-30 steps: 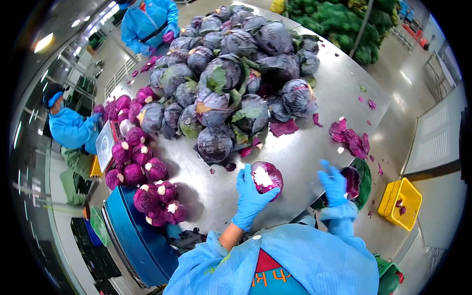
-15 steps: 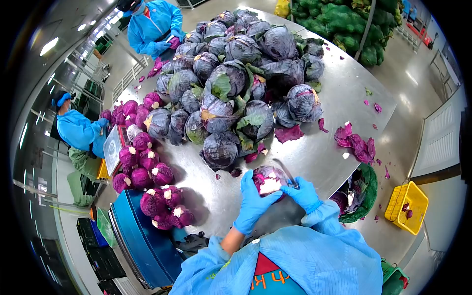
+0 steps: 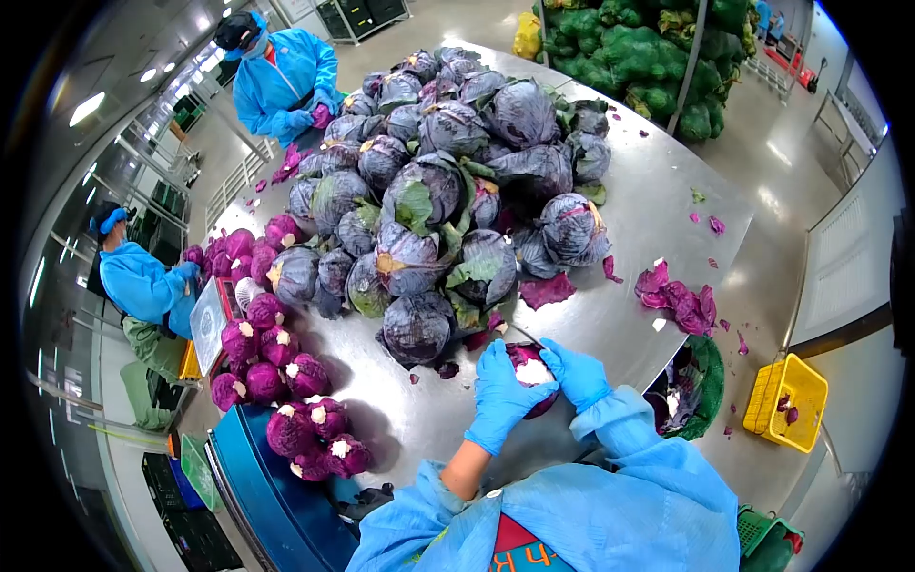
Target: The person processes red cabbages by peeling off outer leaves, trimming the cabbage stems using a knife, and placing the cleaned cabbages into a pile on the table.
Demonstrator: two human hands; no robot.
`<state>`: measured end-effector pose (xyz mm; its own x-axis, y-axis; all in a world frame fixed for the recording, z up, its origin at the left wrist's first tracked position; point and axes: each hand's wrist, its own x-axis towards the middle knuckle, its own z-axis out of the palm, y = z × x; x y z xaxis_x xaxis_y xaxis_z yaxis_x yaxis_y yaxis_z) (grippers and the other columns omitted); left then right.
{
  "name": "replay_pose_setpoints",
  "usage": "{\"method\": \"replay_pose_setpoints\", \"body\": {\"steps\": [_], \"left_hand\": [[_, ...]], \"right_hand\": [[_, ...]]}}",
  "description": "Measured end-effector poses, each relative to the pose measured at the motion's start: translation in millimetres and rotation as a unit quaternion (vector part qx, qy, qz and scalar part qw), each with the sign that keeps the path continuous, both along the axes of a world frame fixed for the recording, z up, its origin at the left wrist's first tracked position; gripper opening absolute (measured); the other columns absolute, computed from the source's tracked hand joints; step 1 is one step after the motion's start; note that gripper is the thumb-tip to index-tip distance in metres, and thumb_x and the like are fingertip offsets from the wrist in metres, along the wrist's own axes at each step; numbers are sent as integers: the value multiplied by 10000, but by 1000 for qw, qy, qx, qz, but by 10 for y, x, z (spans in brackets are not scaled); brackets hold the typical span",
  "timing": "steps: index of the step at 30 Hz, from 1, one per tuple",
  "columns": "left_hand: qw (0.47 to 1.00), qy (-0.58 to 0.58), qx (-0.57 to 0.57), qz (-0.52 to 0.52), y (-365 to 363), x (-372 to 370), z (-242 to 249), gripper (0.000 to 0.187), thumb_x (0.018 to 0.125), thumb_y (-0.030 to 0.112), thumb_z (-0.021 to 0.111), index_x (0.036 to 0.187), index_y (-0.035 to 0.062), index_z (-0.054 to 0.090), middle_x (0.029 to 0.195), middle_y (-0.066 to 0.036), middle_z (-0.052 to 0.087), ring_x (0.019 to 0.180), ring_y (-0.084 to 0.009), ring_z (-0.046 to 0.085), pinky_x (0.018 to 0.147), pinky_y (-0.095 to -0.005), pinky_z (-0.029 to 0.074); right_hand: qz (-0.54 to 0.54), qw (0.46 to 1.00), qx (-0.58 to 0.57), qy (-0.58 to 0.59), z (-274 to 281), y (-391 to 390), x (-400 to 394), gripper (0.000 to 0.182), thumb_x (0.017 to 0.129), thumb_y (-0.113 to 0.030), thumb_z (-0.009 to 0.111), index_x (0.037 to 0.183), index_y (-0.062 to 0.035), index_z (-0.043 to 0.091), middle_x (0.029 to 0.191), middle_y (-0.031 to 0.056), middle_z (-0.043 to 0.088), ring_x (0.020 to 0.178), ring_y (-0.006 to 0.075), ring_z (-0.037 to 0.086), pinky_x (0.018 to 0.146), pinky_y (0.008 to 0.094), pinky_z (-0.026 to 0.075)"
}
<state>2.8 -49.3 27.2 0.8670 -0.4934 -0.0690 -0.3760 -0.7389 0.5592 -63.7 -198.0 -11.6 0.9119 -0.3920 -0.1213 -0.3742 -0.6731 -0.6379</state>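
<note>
In my gloved left hand [image 3: 505, 398] sits a red cabbage [image 3: 537, 372], its pale cut base facing up. The fingers wrap round its left side and the thumb lies across the base. My right hand [image 3: 578, 376], also in a blue glove, is closed at the cabbage's right side. From it a thin knife blade [image 3: 524, 333] sticks out past the far side of the cabbage; the handle is hidden in the fingers. Just beyond my hands lies a big pile of untrimmed red cabbages [image 3: 416, 327]. Trimmed purple heads [image 3: 307, 375] are grouped at the left.
Loose leaves [image 3: 679, 297] lie on the metal table [image 3: 629, 238]. A green basket [image 3: 707, 386] of leaves stands by its right edge, near a yellow crate [image 3: 762, 391]. Two co-workers in blue stand at the left, one person [image 3: 286, 76] holding a cabbage. A scale [image 3: 209, 319] stands left.
The view has tilted, so the table contents sit lower in it. The cabbage has turned in my hands, and my right hand has come closer round its side.
</note>
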Motion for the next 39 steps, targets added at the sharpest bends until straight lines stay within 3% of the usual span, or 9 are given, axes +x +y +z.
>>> {"method": "replay_pose_setpoints", "body": {"steps": [9, 14, 18, 23, 25, 27, 30, 32, 39], "left_hand": [[998, -57, -35, 1, 14, -91, -111, 1119, 566, 586, 821, 1361, -60, 370, 1310, -251, 476, 1234, -388, 465, 1036, -456, 379], [996, -62, -29, -52, 396, -308, -74, 1154, 543, 554, 842, 1386, -46, 330, 1347, -291, 398, 1292, -463, 372, 1082, -506, 320], [990, -16, -128, -58, 638, -296, -209, 1176, 551, 540, 854, 1432, 20, 273, 1408, -277, 326, 1346, -447, 299, 1109, -504, 283], [970, 67, -219, -85, 747, -129, -238, 1144, 534, 519, 867, 1426, 63, 315, 1414, -262, 337, 1332, -461, 311, 1101, -515, 291], [972, 78, -189, -113, 709, -106, -135, 1122, 540, 520, 864, 1422, 76, 332, 1413, -270, 338, 1329, -469, 313, 1100, -515, 294], [979, 53, -142, -137, 618, -85, -76, 1099, 546, 518, 859, 1418, 86, 348, 1413, -286, 335, 1322, -482, 319, 1098, -520, 297], [976, 36, -87, -196, 486, -24, 48, 1076, 560, 525, 857, 1393, 38, 381, 1404, -279, 368, 1337, -458, 323, 1109, -488, 283], [985, 23, -87, -149, 364, -72, 127, 1001, 549, 551, 842, 1340, 62, 470, 1280, -252, 463, 1218, -437, 435, 1051, -480, 351], [994, -40, 2, -100, 219, -173, 143, 1133, 596, 585, 797, 1401, -54, 321, 1287, -278, 465, 1209, -423, 478, 1004, -471, 417]], "right_hand": [[-73, 989, 126, 35, 21, -174, 253, 313, 851, -392, 591, 978, -131, 710, 814, 155, 688, 733, 324, 660, 687, 423, 506], [-280, 862, 421, 42, -1023, -629, -161, 360, 838, -383, 585, 927, -57, 708, 784, 217, 672, 728, 331, 662, 671, 429, 505], [-269, 962, -4, 50, -973, -853, -615, 385, 845, -432, 604, 1050, -120, 698, 824, 196, 697, 785, 387, 672, 702, 489, 514], [-306, 935, -97, 149, -151, -1143, -814, 605, 838, -458, 671, 1344, -167, 512, 833, 150, 666, 740, 280, 662, 654, 412, 518], [-203, 973, 77, -77, -304, -866, -695, 670, 797, -379, 759, 1368, -145, 498, 823, 86, 625, 729, 200, 613, 650, 366, 506], [-58, 948, 305, -62, 184, -372, -409, 722, 747, -319, 822, 1370, -134, 508, 888, 51, 589, 772, 152, 555, 716, 338, 499], [156, 978, 133, -47, 247, -24, -31, 686, 730, -376, 819, 1304, -93, 573, 1152, 138, 633, 1001, 219, 615, 866, 355, 489], [141, 933, 330, 31, 332, -72, 75, 584, 760, -413, 782, 1216, -78, 636, 1029, 163, 678, 924, 256, 654, 831, 371, 504], [189, 972, 2, -136, 40, -75, 16, 285, 897, -373, 606, 1054, -148, 685, 856, 122, 628, 768, 337, 635, 689, 418, 510]]}}
